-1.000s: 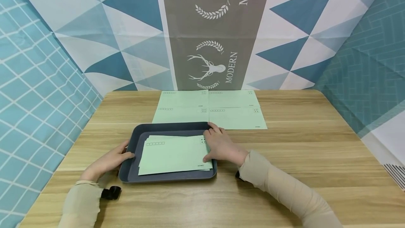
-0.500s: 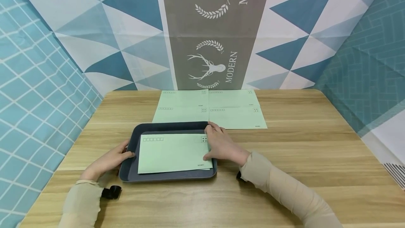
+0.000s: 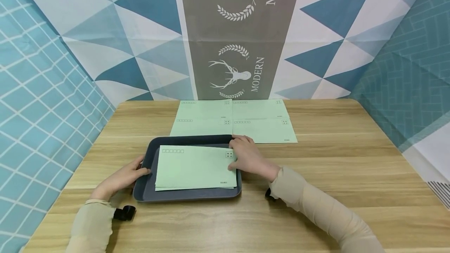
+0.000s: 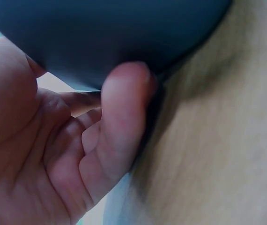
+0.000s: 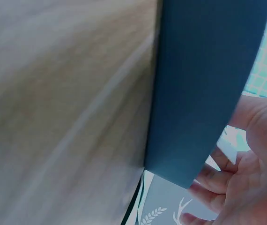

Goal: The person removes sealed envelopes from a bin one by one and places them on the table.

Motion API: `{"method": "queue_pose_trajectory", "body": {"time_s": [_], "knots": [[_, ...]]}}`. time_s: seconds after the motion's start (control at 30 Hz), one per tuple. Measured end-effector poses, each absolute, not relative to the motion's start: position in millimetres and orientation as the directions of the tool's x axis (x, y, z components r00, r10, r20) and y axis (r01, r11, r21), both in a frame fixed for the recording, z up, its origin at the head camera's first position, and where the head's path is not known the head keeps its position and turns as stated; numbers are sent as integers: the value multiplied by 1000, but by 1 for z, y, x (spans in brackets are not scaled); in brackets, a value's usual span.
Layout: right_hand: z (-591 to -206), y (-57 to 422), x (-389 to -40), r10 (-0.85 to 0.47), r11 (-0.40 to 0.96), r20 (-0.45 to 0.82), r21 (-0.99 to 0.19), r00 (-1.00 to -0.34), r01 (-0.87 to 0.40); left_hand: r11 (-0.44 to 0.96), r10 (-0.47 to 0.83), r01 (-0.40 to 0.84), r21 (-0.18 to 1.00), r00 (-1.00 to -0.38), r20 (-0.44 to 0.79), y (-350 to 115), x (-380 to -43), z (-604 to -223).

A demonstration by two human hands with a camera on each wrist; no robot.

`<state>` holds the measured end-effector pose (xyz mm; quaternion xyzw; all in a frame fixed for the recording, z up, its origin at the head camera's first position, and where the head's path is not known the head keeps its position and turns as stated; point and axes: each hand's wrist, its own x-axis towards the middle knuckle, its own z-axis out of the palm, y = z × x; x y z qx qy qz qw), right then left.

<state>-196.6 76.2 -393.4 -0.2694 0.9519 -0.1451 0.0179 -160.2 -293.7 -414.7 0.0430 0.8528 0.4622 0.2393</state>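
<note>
A dark grey-blue tray (image 3: 186, 195) lies on the wooden table, left of centre in the head view. Inside it is a loose stack of pale green envelopes (image 3: 195, 169), the top one printed with a row of small boxes. My left hand (image 3: 121, 179) grips the tray's left side, thumb over the rim; in the left wrist view a fingertip (image 4: 129, 79) touches the outer wall. My right hand (image 3: 251, 157) holds the tray's right side near the far corner. Its thumb reaches over the rim, beside the envelopes' right edge.
Several more green envelopes (image 3: 263, 130) lie edge to edge at the back of the table (image 3: 337, 159), behind the tray. A patterned cloth backdrop (image 3: 239, 30) stands close behind. Black wrist camera mounts (image 3: 124, 212) hang by both sleeves.
The envelopes have slid inside the tray, away from its near side, and the top ones sit differently on the stack. Both hands stay at the tray's sides; the right thumb has shifted slightly.
</note>
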Motion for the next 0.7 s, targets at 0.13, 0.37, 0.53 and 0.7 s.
{"method": "queue_pose_trajectory", "body": {"time_s": [0.13, 0.37, 0.53, 0.7], "knots": [[-387, 78, -195, -504, 803, 48, -341, -862, -489, 555, 294, -159, 816, -881, -371, -294, -161, -415], [-383, 82, -193, -485, 771, 43, -451, -873, -451, 541, 303, -157, 826, -880, -365, -294, -163, -416], [-383, 86, -190, -454, 709, -6, -609, -891, -356, 531, 305, -166, 831, -877, -371, -293, -162, -415], [-388, 89, -188, -426, 575, -13, -776, -905, -260, 521, 311, -163, 838, -878, -364, -294, -161, -416]]}}
